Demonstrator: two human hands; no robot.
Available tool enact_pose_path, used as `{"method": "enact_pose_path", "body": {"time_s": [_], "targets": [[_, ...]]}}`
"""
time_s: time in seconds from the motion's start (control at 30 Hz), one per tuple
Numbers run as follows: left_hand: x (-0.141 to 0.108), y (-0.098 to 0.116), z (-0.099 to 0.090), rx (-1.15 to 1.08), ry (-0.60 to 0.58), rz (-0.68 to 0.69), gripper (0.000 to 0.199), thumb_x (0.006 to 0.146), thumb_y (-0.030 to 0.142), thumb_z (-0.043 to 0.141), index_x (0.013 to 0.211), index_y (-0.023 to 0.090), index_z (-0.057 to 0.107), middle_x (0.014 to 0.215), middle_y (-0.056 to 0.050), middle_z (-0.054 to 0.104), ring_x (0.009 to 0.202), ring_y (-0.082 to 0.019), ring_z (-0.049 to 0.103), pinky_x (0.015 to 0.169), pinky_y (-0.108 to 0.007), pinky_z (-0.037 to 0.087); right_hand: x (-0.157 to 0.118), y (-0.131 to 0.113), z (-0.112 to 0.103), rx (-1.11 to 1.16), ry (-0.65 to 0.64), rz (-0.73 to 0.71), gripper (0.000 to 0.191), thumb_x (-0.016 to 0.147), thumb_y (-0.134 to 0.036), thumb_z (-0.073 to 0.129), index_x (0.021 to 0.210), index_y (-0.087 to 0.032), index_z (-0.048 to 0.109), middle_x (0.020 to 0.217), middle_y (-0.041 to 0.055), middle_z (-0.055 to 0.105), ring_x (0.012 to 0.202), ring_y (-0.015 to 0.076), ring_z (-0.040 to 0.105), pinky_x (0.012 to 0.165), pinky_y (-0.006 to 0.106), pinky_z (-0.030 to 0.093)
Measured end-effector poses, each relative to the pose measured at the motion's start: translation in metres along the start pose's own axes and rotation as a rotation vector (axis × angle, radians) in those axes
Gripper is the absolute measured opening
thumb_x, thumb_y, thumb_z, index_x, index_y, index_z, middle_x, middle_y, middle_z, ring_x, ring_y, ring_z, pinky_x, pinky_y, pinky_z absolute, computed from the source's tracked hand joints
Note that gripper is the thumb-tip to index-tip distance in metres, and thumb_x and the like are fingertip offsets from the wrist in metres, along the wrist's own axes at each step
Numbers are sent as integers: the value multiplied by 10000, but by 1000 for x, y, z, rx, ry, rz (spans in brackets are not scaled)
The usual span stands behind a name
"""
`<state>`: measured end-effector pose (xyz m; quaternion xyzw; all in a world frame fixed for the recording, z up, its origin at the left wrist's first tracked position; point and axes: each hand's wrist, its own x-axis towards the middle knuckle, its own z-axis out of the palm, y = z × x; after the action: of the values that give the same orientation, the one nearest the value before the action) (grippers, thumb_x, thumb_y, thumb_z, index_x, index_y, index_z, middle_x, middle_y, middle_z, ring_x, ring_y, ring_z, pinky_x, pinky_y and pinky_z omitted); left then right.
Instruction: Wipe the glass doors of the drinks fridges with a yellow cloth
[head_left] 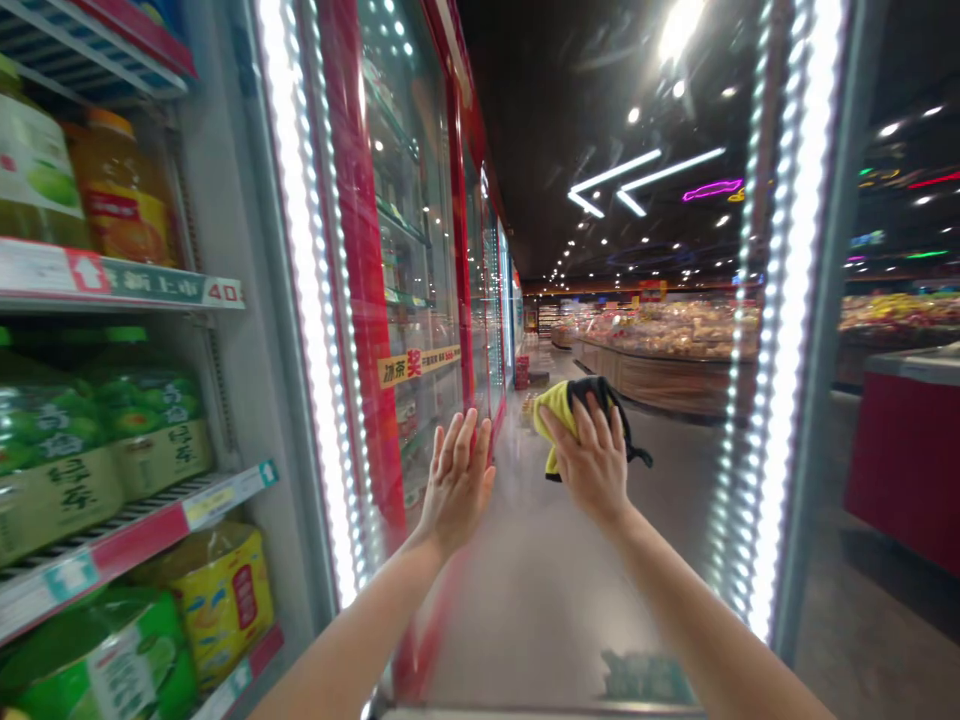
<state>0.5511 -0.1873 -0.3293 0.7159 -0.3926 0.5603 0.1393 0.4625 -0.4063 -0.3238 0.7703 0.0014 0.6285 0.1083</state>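
Observation:
A glass door (555, 600) with bright LED strips down both sides stands in front of me. My left hand (455, 482) is raised near the middle of the pane, palm toward the glass, fingers stretched and holding nothing. To its right, my right hand (592, 455) presses a yellow and black cloth (555, 402) against the glass, its fingers spread over the cloth. A dark corner of the cloth hangs out to the right of that hand.
At the left, cooler shelves (135, 545) hold bottles and green drink packs (157, 410). Red-framed coolers (367, 300) run beyond the glass. A red counter (907, 450) stands at the right, with produce displays (660, 365) farther back.

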Motion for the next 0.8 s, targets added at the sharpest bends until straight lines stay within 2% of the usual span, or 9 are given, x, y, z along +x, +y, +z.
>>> {"method": "enact_pose_path", "body": {"time_s": [0.07, 0.13, 0.23, 0.37, 0.47, 0.53, 0.6, 0.7, 0.8], "targets": [[2, 6, 5, -21, -3, 16, 847, 988, 165, 517, 1664, 251, 13, 1676, -143, 341, 1600, -286, 190, 1268, -579, 292, -16, 14, -1, -41, 37, 98, 587, 996, -243, 566, 1555, -385, 460, 1510, 116, 522, 1487, 363, 378, 1212, 618, 310], [3, 11, 8, -33, -9, 29, 843, 989, 164, 511, 1664, 249, 14, 1680, -140, 335, 1596, -289, 202, 1268, -581, 290, -42, 17, 0, -54, 45, 134, 626, 993, -221, 550, 1582, -381, 413, 1477, 126, 532, 1482, 371, 381, 1196, 625, 336], [3, 19, 14, -33, -15, 47, 840, 991, 167, 505, 1664, 247, 10, 1682, -139, 332, 1589, -295, 223, 1271, -582, 281, -66, 10, 4, -39, 7, 61, 660, 971, -201, 566, 1584, -387, 409, 1455, 118, 551, 1476, 374, 382, 1202, 636, 319], [8, 31, 24, -36, 3, 72, 834, 989, 167, 514, 1665, 244, 33, 1675, -135, 347, 1591, -289, 214, 1279, -571, 268, -36, 24, 4, -25, -46, -39, 598, 971, -232, 587, 1530, -420, 487, 1488, 83, 541, 1472, 342, 394, 1235, 610, 280], [11, 40, 30, -43, -3, 84, 843, 983, 168, 523, 1665, 239, 31, 1669, -134, 361, 1588, -285, 224, 1281, -575, 262, -19, 51, 2, -60, -18, 93, 604, 992, -240, 549, 1566, -393, 438, 1534, 101, 488, 1495, 350, 363, 1224, 609, 308], [12, 45, 33, -45, -14, 92, 842, 983, 176, 523, 1665, 238, 32, 1666, -125, 369, 1589, -282, 222, 1286, -568, 255, -32, 62, 3, -77, 25, 208, 651, 1007, -238, 515, 1614, -388, 335, 1552, 118, 455, 1498, 362, 357, 1204, 626, 335], [12, 49, 35, -44, -18, 99, 832, 986, 188, 521, 1665, 228, 41, 1663, -119, 378, 1592, -278, 210, 1293, -557, 240, -58, 60, 6, -80, 44, 250, 703, 1012, -218, 493, 1643, -393, 237, 1555, 130, 440, 1501, 371, 353, 1187, 644, 354], [12, 54, 37, -41, -24, 109, 827, 989, 202, 520, 1665, 221, 44, 1661, -121, 380, 1593, -271, 204, 1301, -541, 220, -81, 46, 11, -52, -3, 120, 741, 988, -159, 507, 1637, -408, 250, 1504, 122, 494, 1501, 370, 355, 1194, 648, 342], [15, 58, 40, -41, -21, 116, 830, 987, 187, 516, 1665, 226, 37, 1659, -122, 383, 1594, -268, 200, 1302, -540, 214, -63, 49, 10, -28, -80, 11, 708, 962, -144, 548, 1586, -432, 379, 1509, 92, 514, 1495, 352, 372, 1224, 633, 309]]}}
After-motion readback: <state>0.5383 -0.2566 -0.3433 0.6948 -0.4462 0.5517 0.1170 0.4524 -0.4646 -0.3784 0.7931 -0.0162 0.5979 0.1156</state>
